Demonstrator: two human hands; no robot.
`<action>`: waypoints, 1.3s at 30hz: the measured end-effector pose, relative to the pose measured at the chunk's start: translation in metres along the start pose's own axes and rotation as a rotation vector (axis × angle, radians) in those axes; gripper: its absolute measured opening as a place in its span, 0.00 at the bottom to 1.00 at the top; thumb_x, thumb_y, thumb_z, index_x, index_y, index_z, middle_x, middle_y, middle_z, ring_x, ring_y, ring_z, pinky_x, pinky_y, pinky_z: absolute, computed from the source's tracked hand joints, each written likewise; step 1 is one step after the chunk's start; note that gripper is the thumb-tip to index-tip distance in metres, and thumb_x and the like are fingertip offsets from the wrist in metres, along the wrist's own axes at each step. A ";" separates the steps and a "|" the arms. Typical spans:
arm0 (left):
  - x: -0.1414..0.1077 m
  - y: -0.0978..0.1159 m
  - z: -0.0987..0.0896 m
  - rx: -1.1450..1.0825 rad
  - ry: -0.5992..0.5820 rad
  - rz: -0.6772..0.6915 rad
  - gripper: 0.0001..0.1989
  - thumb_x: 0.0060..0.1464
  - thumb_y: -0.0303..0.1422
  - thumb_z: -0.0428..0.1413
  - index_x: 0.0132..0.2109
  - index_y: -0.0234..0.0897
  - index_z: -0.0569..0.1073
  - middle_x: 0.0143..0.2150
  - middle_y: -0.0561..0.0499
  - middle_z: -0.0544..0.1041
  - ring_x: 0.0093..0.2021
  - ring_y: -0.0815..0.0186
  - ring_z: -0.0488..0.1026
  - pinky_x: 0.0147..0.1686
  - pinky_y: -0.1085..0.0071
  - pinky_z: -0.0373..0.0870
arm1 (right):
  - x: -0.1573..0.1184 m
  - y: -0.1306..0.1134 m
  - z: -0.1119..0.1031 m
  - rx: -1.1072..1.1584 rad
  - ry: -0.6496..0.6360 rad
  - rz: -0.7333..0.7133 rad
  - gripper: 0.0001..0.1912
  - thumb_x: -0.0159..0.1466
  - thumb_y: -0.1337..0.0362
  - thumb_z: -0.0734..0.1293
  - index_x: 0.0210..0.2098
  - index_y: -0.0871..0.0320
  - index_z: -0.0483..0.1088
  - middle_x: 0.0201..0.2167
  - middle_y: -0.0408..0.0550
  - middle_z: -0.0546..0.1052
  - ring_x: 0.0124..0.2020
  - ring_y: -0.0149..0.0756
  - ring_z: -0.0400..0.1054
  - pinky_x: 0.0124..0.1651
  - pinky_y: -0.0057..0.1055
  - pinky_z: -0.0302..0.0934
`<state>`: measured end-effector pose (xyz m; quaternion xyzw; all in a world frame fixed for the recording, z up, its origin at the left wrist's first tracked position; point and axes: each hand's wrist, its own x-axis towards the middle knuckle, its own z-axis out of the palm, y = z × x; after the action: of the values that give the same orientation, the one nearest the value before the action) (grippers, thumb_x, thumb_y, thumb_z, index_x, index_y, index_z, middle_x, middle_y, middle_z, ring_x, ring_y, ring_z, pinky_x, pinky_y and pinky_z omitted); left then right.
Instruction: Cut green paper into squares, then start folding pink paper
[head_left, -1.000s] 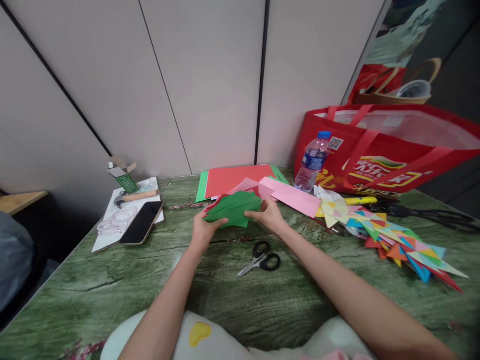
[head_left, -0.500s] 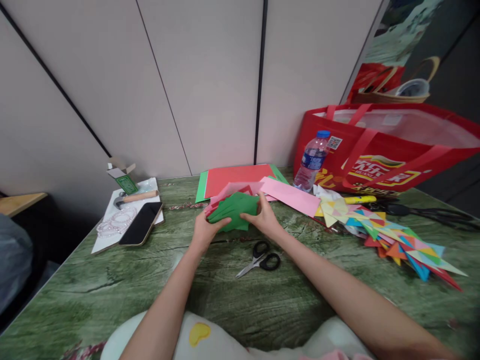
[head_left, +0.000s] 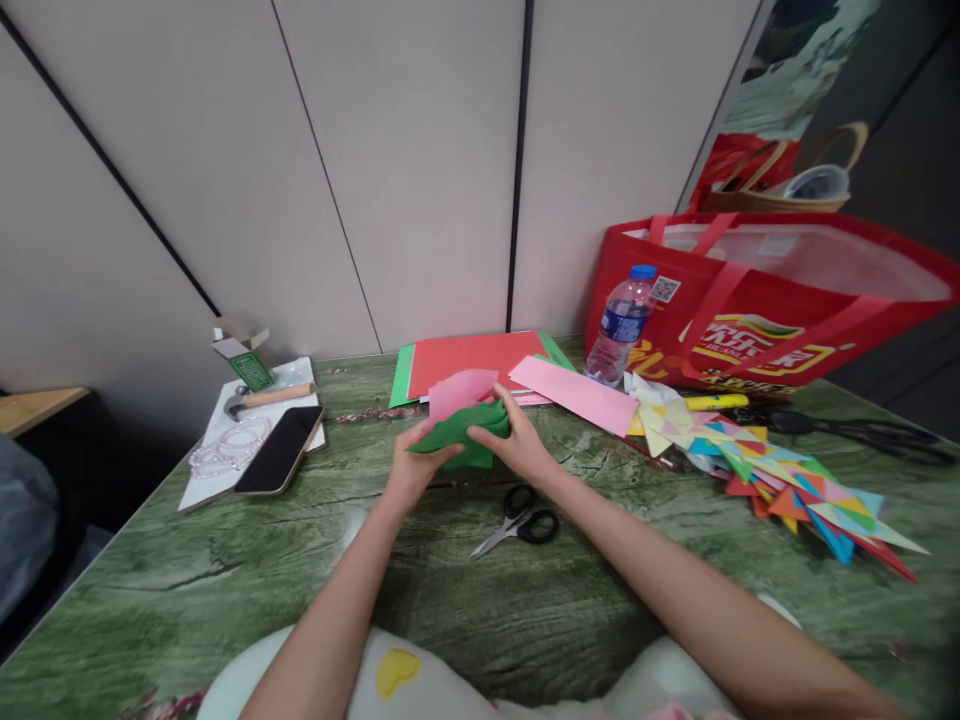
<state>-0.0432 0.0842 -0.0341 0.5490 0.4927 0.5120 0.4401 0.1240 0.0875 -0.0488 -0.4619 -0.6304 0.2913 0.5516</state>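
Between my two hands is a bundle of green paper pieces (head_left: 466, 428), with pink paper (head_left: 459, 392) standing up behind it. My left hand (head_left: 414, 466) grips the bundle's left end, thumb on the near side. At the right end my right hand (head_left: 510, 436) holds it, thumb in front and fingers behind. Black-handled scissors (head_left: 520, 522) lie on the table just below the hands. Behind the bundle rests a stack of red and green sheets (head_left: 472, 352), and a pink strip (head_left: 576, 393) lies to its right.
A phone (head_left: 279, 450), a hammer (head_left: 270, 397), beads (head_left: 229, 447) and a small open box (head_left: 247, 362) are at the left. At the right stand a water bottle (head_left: 621, 328) and a red bag (head_left: 750, 330), with colourful folded paper (head_left: 795, 475) in front.
The green pieces are drawn into a narrower, more even bundle, and the red-pink pieces behind the left fingers no longer show. Both hands still hold the paper.
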 end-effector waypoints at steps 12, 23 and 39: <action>-0.003 0.004 0.000 0.147 -0.081 0.028 0.18 0.24 0.34 0.66 0.29 0.33 0.75 0.25 0.52 0.76 0.26 0.64 0.70 0.31 0.67 0.70 | 0.009 -0.041 -0.016 -0.346 0.071 -0.445 0.24 0.62 0.56 0.56 0.58 0.48 0.51 0.54 0.48 0.62 0.58 0.44 0.49 0.58 0.47 0.44; -0.002 0.000 -0.003 0.123 -0.127 0.042 0.19 0.27 0.33 0.65 0.33 0.32 0.75 0.27 0.52 0.76 0.26 0.67 0.69 0.30 0.70 0.68 | 0.011 -0.036 -0.021 -0.559 -0.051 -0.569 0.27 0.56 0.51 0.64 0.53 0.52 0.61 0.46 0.51 0.69 0.54 0.49 0.52 0.55 0.48 0.47; 0.002 -0.018 -0.006 -0.073 -0.114 -0.060 0.22 0.27 0.33 0.66 0.36 0.33 0.75 0.35 0.46 0.78 0.33 0.61 0.74 0.37 0.63 0.70 | 0.010 -0.015 -0.026 -0.162 -0.162 -0.322 0.48 0.48 0.65 0.71 0.61 0.48 0.42 0.47 0.49 0.66 0.47 0.42 0.62 0.49 0.41 0.58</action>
<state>-0.0513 0.0882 -0.0512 0.5459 0.4640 0.4841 0.5023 0.1459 0.0868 -0.0258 -0.3730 -0.7600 0.1837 0.4995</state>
